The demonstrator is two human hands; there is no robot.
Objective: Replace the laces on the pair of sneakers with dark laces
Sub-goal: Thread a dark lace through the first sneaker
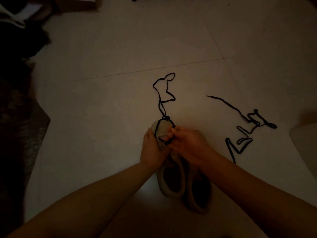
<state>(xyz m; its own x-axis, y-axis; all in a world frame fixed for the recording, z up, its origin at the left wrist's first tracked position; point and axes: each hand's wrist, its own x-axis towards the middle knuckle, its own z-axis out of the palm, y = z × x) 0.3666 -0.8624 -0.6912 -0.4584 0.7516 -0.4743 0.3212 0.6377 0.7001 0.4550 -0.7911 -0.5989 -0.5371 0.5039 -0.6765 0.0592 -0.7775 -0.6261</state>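
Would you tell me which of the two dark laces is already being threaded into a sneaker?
The dark lace in front of the hands; it runs onto the pale sneaker's toe, whereas the other dark lace lies loose on the right.

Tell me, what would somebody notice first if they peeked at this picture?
Probably the two hands in the middle, working a dark lace into the toe end of a pale sneaker on the floor, its slack squiggling away ahead. A second dark lace lies loose to the right, and the other sneaker sits beside the first.
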